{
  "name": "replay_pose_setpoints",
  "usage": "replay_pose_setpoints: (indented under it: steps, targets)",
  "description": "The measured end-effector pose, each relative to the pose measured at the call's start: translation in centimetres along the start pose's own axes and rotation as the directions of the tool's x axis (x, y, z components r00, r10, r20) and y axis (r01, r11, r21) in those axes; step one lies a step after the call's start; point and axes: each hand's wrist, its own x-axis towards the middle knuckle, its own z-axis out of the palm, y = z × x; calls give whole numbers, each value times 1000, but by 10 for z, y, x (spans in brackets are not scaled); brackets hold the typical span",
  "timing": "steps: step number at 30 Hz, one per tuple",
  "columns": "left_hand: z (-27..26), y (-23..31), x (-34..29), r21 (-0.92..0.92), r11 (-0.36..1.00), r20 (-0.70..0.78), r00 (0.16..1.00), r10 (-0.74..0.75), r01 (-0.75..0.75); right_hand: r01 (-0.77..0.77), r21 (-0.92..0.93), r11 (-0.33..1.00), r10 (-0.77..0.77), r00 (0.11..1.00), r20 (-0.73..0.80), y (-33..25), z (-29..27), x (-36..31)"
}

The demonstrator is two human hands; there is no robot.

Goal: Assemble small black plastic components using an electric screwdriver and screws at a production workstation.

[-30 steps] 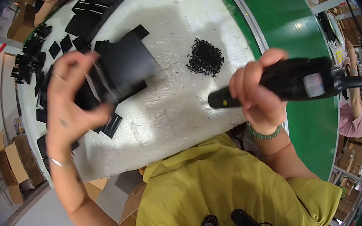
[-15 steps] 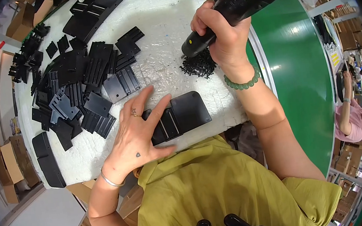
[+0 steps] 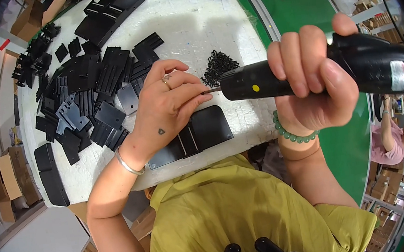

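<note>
Shifted up from the black panel (image 3: 214,126), my left hand (image 3: 161,105) now pinches finger and thumb at the bit (image 3: 214,90) of the screwdriver (image 3: 249,82), apparently seating a screw; my right hand (image 3: 313,82) grips its body. Below, the panel lies on the white table (image 3: 168,15), next calling for the bit turned downward.
</note>
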Motion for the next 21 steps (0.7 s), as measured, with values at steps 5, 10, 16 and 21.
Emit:
replay_pose_setpoints:
  steps: [5, 10, 16, 21]
  targets:
    - [-3, 9, -3, -52, 998, -30, 999, -46, 44, -43, 11, 999, 41, 992, 117, -9, -2, -6]
    - [-4, 15, -6, 4, 999, 23, 999, -36, 36, -36, -86, 996, 48, 989, 140, -13, 14, -15]
    - [0, 24, -23, 142, 990, 38, 999, -23, 17, 48, -218, 975, 20, 955, 297, -12, 21, -20]
    - [-14, 14, -23, 84, 990, -53, 992, -113, 117, -62, -240, 969, 93, 988, 122, -7, 27, -27]
